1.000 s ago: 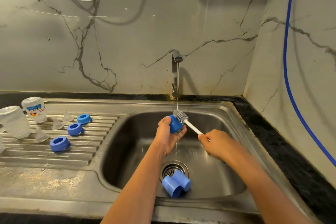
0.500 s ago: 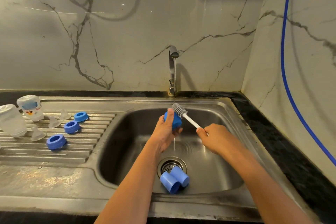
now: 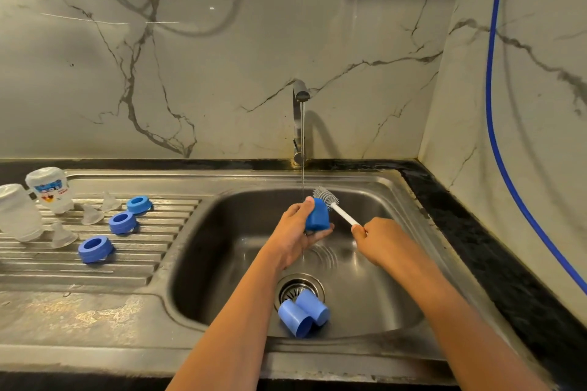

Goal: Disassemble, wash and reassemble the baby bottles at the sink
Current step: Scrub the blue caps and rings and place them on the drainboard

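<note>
Head view of the sink during washing. My left hand (image 3: pixel 293 228) is gripping a blue cap (image 3: pixel 317 216) over the middle of the sink basin (image 3: pixel 222 232). The thumb is curling over the cap's top and the fingers are wrapping under it. My right hand (image 3: pixel 381 240) is pinching the white handle of the bottle brush (image 3: pixel 344 216) near its end, with the fingers curled tight around it. The grey bristle head is touching the upper right side of the cap.

The tap (image 3: pixel 298 95) is running. A thin stream of water (image 3: pixel 302 149) is falling just left of the bristles, past my thumb, and on down to the basin floor.

A second cap (image 3: pixel 293 317) and a third cap (image 3: pixel 316 306) are lying on their sides at the near edge of the drain (image 3: pixel 292 287), touching each other.

On the draining board (image 3: pixel 95 270) to the left, a far ring (image 3: pixel 139 204), a middle ring (image 3: pixel 122 222) and a near ring (image 3: pixel 94 247), all blue, are sitting apart in a diagonal row. A far teat (image 3: pixel 109 201), a middle teat (image 3: pixel 91 214) and a near teat (image 3: pixel 63 235), all clear, are standing just left of them.

A printed bottle (image 3: pixel 49 189) and a plain bottle (image 3: pixel 17 213) are standing upside down at the board's far left. A blue hose (image 3: pixel 495 136) is hanging down the right wall.
</note>
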Demonstrator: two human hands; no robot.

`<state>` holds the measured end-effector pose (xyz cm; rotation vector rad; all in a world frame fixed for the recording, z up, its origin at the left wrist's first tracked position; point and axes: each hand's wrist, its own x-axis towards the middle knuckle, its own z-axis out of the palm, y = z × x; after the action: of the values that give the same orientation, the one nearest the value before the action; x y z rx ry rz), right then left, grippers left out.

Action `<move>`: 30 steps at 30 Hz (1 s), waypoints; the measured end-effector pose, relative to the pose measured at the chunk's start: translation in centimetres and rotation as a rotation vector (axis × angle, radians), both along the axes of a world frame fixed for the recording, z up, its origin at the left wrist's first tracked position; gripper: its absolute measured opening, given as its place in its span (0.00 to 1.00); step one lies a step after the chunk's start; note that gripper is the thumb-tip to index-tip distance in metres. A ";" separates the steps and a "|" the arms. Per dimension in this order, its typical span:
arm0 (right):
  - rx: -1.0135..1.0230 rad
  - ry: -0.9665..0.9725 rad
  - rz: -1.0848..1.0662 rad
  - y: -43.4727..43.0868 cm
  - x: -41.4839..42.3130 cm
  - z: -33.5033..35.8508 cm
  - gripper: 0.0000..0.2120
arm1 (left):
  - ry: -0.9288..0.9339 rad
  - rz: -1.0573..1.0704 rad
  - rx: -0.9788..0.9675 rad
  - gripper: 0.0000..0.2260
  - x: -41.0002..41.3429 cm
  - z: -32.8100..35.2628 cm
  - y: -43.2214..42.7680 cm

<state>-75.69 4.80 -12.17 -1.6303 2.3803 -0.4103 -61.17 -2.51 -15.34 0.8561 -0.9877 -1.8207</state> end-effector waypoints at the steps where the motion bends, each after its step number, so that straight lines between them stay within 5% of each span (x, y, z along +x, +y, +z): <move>1: 0.013 0.011 0.008 0.1 -0.1 0.2 0.16 | 0.011 0.042 -0.001 0.17 0.0 -0.1 -0.1; 6: 0.097 -0.010 0.104 0.6 1.0 0.2 0.18 | 0.127 0.352 0.110 0.21 1.1 -0.9 -1.4; 16: -0.058 -0.034 -0.006 0.3 0.5 -0.3 0.16 | -0.300 0.093 0.051 0.20 -0.2 -1.4 -0.4; 22: -0.133 -0.014 -0.070 0.5 0.1 0.2 0.19 | -0.036 0.205 0.283 0.20 -0.8 -0.3 -2.4; 30: -0.166 0.005 -0.073 0.7 -0.6 0.3 0.20 | 0.162 0.288 0.291 0.20 -0.9 3.0 -6.0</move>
<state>-76.27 5.49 -11.86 -1.6161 2.4734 -0.6335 -62.09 -8.47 -12.38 0.9536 -0.4763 -1.7727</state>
